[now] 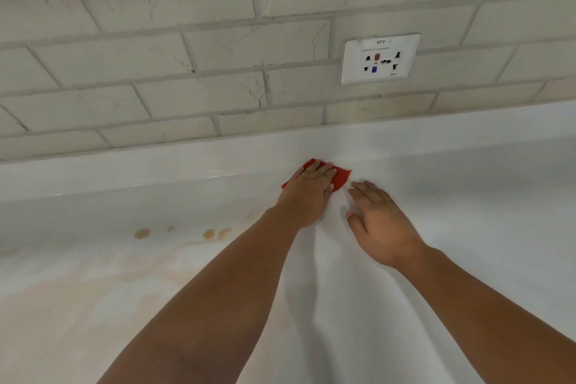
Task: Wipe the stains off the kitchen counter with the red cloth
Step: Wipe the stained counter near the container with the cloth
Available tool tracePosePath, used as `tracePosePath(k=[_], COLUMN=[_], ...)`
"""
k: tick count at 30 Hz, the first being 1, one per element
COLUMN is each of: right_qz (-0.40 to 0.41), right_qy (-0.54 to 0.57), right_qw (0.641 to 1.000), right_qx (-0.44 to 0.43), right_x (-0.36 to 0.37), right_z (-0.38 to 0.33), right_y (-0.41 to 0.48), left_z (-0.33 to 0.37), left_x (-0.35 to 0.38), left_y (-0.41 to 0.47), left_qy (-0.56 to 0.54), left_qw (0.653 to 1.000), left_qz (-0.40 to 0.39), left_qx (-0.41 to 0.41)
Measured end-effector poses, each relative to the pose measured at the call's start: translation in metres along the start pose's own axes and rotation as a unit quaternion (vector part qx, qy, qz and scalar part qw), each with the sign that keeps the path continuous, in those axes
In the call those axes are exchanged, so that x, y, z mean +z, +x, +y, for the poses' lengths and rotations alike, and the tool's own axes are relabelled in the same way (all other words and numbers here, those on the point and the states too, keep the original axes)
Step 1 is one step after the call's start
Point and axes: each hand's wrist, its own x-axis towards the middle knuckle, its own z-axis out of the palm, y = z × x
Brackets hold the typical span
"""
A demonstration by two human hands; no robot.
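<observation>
1. The left hand [307, 193] lies flat on the red cloth [341, 178], fingers straight & close together, palm down. It looks like pressing, not pinching. My read: a flat palm spreads pressure so the whole cloth rubs the surface.
2. The right hand [380, 221] is palm-down on the bare table [467, 227], fingers loosely spread, holding nothing. It probably serves as a brace while the person leans fwd w/ the other arm.
3. The cloth sits at the far edge of the table, right where it meets the raised back lip [124, 171] under the brick wall [187, 40]. Most of it is hidden under the left hand; only a red corner on the right, a bit at the fingertips & a sliver on the left show.
4. Cloth vs right hand: just beside it, to the left & slightly farther away, not touching as far as I can tell.
5. The stains [215, 233] are tan blobs in a row, plus a faint brownish smear nearer the camera. All are well left of the cloth & apart from both hands, so I judge that patch isn't wiped yet. The cloth would need to sweep left.
6. A socket [380, 59] is on the wall above the hands, clear of the wiping zone.
</observation>
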Motion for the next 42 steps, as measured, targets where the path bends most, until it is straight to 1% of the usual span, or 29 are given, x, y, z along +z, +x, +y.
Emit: tracePosePath(k=[3,8,11,15,17,20,22,23,24,25,28,30,32,34,36,38,40,41,42], right_qz=[-0.016,-0.034,-0.040,-0.032,-0.033,-0.035,-0.034,-0.031,-0.028,-0.027,-0.030,-0.037,-0.044,-0.047,-0.049,-0.055,-0.061,-0.061,-0.059], right_qy=[0.000,0.006,0.009,0.021,0.027,0.029,0.029,0.029,0.027,0.026,0.018,0.004,-0.010,-0.019,-0.027,-0.037,-0.044,-0.045,-0.047], right_qw=[1.000,0.998,0.997,0.996,0.995,0.995,0.995,0.995,0.995,0.995,0.994,0.994,0.993,0.993,0.993,0.992,0.991,0.991,0.991], right_qx=[-0.009,-0.044,-0.063,-0.086,-0.089,-0.090,-0.091,-0.091,-0.094,-0.097,-0.101,-0.106,-0.108,-0.108,-0.107,-0.108,-0.108,-0.108,-0.107], right_x=[0.004,0.008,0.010,0.010,0.011,0.011,0.010,0.010,0.010,0.010,0.012,0.014,0.015,0.015,0.014,0.014,0.014,0.014,0.014], right_z=[-0.005,-0.017,-0.026,-0.038,-0.040,-0.040,-0.039,-0.039,-0.038,-0.038,-0.038,-0.039,-0.040,-0.043,-0.048,-0.053,-0.056,-0.058,-0.059], right_y=[0.004,0.007,0.003,-0.009,-0.013,-0.019,-0.024,-0.027,-0.029,-0.032,-0.040,-0.045,-0.047,-0.048,-0.047,-0.046,-0.046,-0.046,-0.046], left_z=[-0.005,-0.045,-0.063,-0.041,-0.016,0.009,0.002,-0.008,-0.020,-0.034,-0.069,-0.080,-0.075,-0.056,-0.030,-0.013,-0.017,-0.025,-0.038], left_x=[0.001,-0.007,-0.016,-0.018,-0.013,-0.010,-0.015,-0.019,-0.022,-0.024,-0.030,-0.032,-0.032,-0.027,-0.020,-0.018,-0.019,-0.022,-0.024], left_y=[-0.005,-0.042,-0.066,-0.098,-0.115,-0.151,-0.177,-0.186,-0.193,-0.196,-0.185,-0.162,-0.141,-0.131,-0.142,-0.170,-0.204,-0.218,-0.229], left_qy=[-0.006,-0.018,-0.015,-0.019,-0.029,-0.053,-0.060,-0.061,-0.061,-0.056,-0.027,-0.025,-0.022,-0.011,0.000,-0.014,-0.034,-0.037,-0.037], left_qw=[0.999,0.990,0.978,0.954,0.959,0.984,0.994,0.995,0.995,0.994,0.980,0.966,0.960,0.967,0.981,0.991,0.996,0.997,0.996], left_qz=[0.006,0.040,0.050,0.061,0.053,0.021,-0.003,-0.006,-0.003,0.005,0.037,0.030,0.022,0.025,0.020,-0.001,0.004,0.011,0.021], left_qx=[-0.038,-0.132,-0.200,-0.292,-0.278,-0.169,-0.092,-0.074,-0.076,-0.096,-0.195,-0.254,-0.278,-0.254,-0.192,-0.134,-0.081,-0.071,-0.080])
